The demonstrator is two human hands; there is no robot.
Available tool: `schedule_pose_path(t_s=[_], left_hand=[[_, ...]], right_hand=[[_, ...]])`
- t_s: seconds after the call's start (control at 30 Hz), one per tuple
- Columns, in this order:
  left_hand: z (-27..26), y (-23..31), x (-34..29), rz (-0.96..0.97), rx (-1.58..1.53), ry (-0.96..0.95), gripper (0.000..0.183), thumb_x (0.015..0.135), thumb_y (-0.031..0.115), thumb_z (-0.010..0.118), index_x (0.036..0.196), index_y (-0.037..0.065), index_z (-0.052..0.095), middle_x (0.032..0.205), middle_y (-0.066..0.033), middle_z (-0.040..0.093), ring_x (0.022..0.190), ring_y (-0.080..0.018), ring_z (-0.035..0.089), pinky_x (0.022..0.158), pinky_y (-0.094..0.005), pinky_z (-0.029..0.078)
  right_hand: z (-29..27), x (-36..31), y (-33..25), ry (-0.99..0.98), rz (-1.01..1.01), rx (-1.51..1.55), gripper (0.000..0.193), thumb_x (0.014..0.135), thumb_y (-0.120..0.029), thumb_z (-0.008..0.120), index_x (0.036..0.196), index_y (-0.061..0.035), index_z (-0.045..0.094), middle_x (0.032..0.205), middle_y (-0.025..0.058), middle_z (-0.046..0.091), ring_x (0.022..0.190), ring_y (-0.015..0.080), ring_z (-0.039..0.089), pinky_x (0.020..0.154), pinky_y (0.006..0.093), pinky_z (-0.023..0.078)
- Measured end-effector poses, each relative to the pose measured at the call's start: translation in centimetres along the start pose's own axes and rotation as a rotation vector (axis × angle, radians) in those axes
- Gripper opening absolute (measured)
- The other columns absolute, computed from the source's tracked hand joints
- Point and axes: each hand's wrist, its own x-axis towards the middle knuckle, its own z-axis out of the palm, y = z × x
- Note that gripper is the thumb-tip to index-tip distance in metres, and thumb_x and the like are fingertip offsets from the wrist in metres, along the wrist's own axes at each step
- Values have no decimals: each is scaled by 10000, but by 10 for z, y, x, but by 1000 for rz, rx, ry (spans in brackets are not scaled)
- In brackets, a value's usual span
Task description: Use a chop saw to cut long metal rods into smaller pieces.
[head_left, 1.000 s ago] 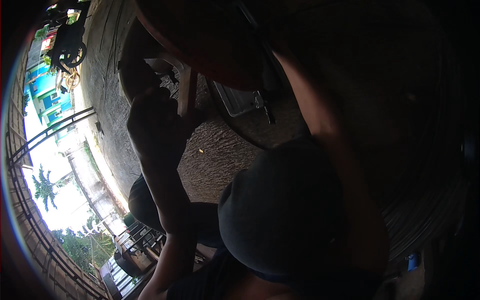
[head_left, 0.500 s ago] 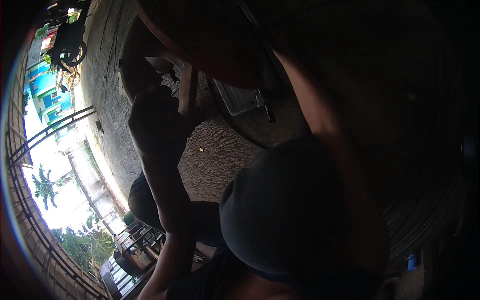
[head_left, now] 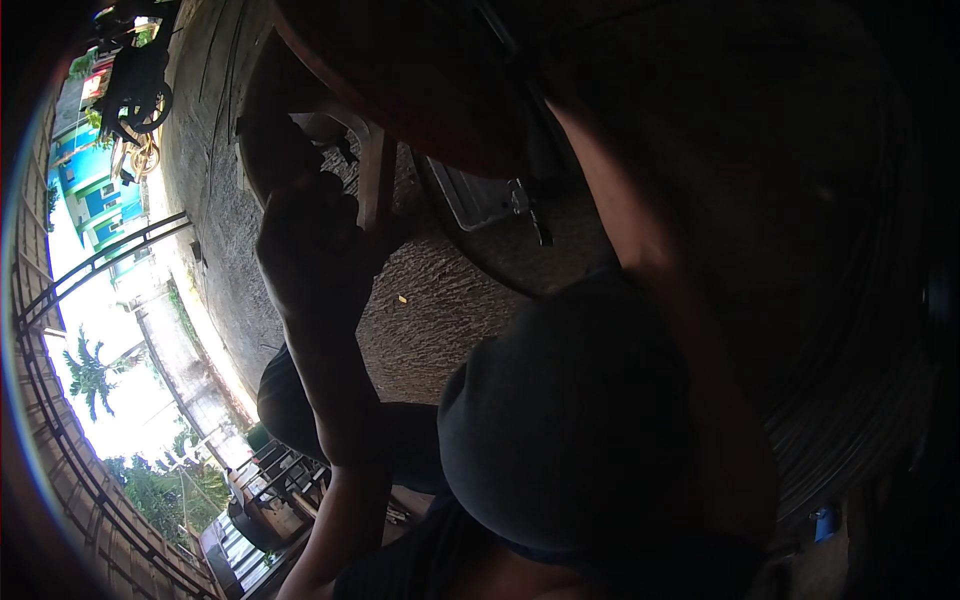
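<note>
My left hand (head_left: 318, 225) is raised left of centre, its fingers curled and mostly in shadow. What it grips cannot be made out; a pale angled bar (head_left: 376, 180) stands beside its fingers, and a dark curved part (head_left: 268, 130) lies just beyond. Above hangs a large dark-red rounded body (head_left: 420, 90), its lower edge curving to the right. My right forearm (head_left: 625, 205) reaches up along the right side of this body. The right hand is lost in the darkness near a thin metal rod (head_left: 497, 25), so its fingers do not show.
A grey flat case-like thing with a metal catch (head_left: 480, 200) lies on the rough ground (head_left: 430, 320) below the red body. My bent knee (head_left: 560, 410) fills the lower middle. Farther left are a parked motorcycle (head_left: 140, 85) and a metal railing (head_left: 110, 265). The right side is very dark.
</note>
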Motion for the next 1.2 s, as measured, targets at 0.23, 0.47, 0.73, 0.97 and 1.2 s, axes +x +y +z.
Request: schedule_pose_path(t_s=[0.23,0.47,0.73,0.97,1.2], left_hand=[[1,-1,-1,-137,-209,-13,275,805,174,676,953,-7,532,765,-24,541,649,-92,538,538,-231,465],[2,0,-4,-277,-415,-28,249,828,178,651,947,-2,528,757,-21,527,634,-90,525,525,-231,458],[2,1,-6,-336,-496,-32,230,845,175,626,949,-4,526,754,-23,522,624,-91,520,515,-230,454],[9,1,-8,-292,-430,-42,218,852,162,599,962,-12,526,760,-31,528,620,-94,525,507,-227,454],[16,0,-9,-238,-362,-54,210,859,149,573,974,-20,526,765,-39,534,616,-98,530,499,-223,454]], right_hand=[[-17,-22,14,-35,-11,-38,344,855,-252,571,1023,48,580,935,139,592,870,228,555,744,375,463],[-27,-37,30,-77,-21,-79,340,861,-247,565,1033,46,578,944,139,594,877,233,560,755,375,466],[-39,-53,39,-127,-37,-122,335,867,-240,558,1044,44,576,955,138,597,884,239,566,767,375,470],[-51,-62,60,-169,-44,-176,331,872,-235,551,1054,41,574,964,138,599,891,245,571,778,375,474],[-64,-67,80,-202,-52,-227,328,878,-229,545,1064,39,572,973,138,600,897,250,576,789,374,477]])
